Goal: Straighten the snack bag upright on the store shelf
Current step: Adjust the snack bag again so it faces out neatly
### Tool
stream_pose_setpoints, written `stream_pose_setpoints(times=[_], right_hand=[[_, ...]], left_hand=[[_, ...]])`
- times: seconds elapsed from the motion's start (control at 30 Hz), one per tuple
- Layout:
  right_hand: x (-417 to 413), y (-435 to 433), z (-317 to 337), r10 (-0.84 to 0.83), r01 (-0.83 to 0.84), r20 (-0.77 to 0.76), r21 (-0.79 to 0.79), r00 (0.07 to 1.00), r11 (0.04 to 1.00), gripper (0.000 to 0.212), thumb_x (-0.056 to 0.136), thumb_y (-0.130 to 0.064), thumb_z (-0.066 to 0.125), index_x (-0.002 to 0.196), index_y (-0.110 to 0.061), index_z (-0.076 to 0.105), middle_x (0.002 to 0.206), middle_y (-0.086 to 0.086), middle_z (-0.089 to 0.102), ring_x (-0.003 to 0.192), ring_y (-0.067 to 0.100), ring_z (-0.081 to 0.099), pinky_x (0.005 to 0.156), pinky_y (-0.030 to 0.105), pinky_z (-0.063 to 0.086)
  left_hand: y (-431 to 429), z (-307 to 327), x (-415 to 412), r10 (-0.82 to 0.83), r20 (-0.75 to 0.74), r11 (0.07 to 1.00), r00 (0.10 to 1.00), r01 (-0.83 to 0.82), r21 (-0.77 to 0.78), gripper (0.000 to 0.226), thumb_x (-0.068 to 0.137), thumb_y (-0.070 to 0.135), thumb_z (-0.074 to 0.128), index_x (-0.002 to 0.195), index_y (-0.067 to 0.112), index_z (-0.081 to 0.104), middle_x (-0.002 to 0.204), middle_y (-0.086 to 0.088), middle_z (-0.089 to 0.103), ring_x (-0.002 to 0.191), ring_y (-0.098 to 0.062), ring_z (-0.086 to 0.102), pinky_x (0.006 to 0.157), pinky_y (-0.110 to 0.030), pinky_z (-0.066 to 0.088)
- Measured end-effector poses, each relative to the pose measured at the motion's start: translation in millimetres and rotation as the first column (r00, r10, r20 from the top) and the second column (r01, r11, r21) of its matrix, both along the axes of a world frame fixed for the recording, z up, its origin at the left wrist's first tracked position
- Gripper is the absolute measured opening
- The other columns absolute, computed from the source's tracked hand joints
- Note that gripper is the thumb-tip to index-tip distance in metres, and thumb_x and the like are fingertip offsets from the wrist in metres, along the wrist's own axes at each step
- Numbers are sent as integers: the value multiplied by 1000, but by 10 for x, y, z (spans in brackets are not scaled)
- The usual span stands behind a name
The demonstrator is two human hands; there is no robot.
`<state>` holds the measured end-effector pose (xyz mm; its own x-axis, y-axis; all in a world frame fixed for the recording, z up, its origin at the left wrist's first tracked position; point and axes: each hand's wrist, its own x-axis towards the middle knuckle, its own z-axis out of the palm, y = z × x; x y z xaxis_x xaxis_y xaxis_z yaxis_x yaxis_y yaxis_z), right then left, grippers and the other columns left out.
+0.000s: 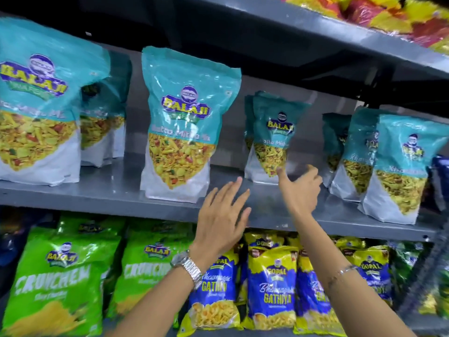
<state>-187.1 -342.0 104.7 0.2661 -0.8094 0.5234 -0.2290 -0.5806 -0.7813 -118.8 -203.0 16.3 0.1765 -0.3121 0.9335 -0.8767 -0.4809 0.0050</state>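
A teal and white snack bag (272, 135) stands near the back of the grey metal shelf (126, 193), a little right of centre, leaning slightly left. My right hand (301, 188) is open just below and in front of it, thumb tip close to or touching the bag's lower edge. My left hand (223, 215), with a silver watch on the wrist, hovers open over the shelf's front edge, to the right of a larger teal bag (182, 132). Neither hand holds anything.
More teal bags stand at the far left (36, 113) and far right (398, 166) of the same shelf. Green bags (58, 280) and blue-yellow bags (272, 288) fill the shelf below. Another shelf board (315, 27) hangs close overhead.
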Motion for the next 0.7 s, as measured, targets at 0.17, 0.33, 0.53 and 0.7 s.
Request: stream_pose_setpoints(times=[0.17,0.33,0.53,0.7], right_hand=[[207,-505,64,10,-10,-81,-7,997,1000,79,83,-47,64,140,-3,31,141,20,36,129,40,39,98,51,40],[654,-722,156,104,-98,-68,77,992,992,83,79,-45,68,140,-4,30,142,18,36,133,38,37,103,52,38],[1255,-782,168,111,-106,-16,171,994,979,105,68,-57,73,144,-2,25,141,19,37,130,38,41,102,50,40],[1504,-843,166,32,-29,-17,174,999,984,116,62,-62,75,146,-2,21,148,22,32,134,38,36,104,52,39]], left_hand=[[-278,-47,26,93,-26,986,995,-88,144,43,93,39,43,107,10,71,126,-12,63,109,-28,61,91,-42,47],[-202,-95,94,197,-1,970,980,-195,146,47,94,46,41,98,12,73,102,-6,72,95,-25,66,82,-36,46],[-128,-176,185,250,123,961,961,-262,93,57,100,49,29,99,14,74,105,-1,73,95,-19,68,85,-36,43],[-131,-198,219,270,192,958,944,-283,45,51,99,49,36,99,16,75,105,2,73,96,-16,68,86,-35,45]])
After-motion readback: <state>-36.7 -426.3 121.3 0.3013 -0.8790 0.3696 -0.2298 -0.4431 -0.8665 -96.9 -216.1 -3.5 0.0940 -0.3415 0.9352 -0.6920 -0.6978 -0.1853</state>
